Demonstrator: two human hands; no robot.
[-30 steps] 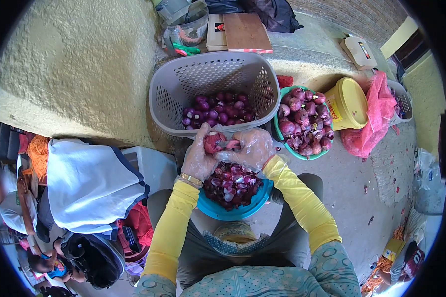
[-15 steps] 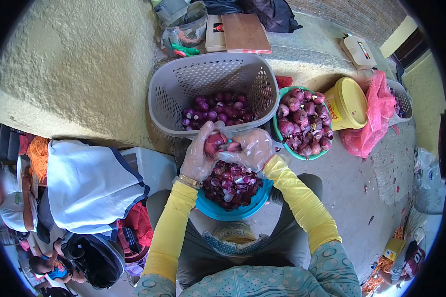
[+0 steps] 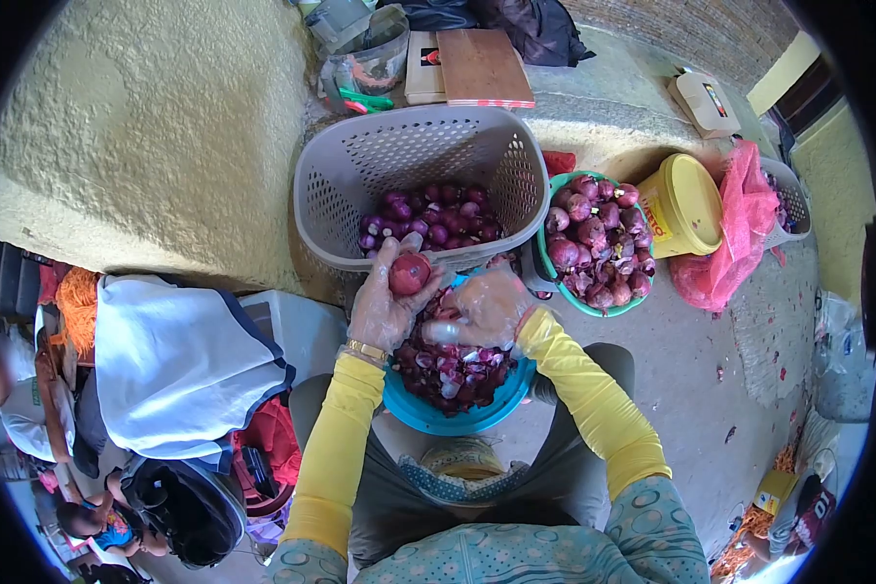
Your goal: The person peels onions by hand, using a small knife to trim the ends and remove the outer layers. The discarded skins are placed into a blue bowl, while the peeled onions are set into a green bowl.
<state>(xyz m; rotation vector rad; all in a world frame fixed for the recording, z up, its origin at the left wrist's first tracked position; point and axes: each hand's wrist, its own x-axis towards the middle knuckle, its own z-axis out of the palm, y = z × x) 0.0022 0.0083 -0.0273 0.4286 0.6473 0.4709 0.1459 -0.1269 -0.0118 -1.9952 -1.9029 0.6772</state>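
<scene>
My left hand [image 3: 384, 302], in a clear plastic glove, holds a red onion [image 3: 410, 273] at the near rim of the grey perforated basket [image 3: 321, 209]. Peeled purple onions [image 3: 438, 216] lie inside that basket. Above the blue basin [image 3: 423, 416] is my right hand [image 3: 490, 307], also gloved, with curled fingers; what they hold, if anything, I cannot make out. Dark red onion skins [image 3: 457, 375] fill the basin. To the right, a green-rimmed basin [image 3: 594, 312] holds unpeeled onions [image 3: 591, 232].
A yellow bucket [image 3: 693, 200] and a pink mesh bag [image 3: 725, 238] stand at the right. White cloth [image 3: 170, 360] covers something at the left. A wooden board [image 3: 482, 66] lies on the ledge. Other people [image 3: 34, 409] are at the lower left and lower right.
My hands have moved apart. The onion in my left hand is now turned and more exposed, and my right hand has shifted slightly down and away from it.
</scene>
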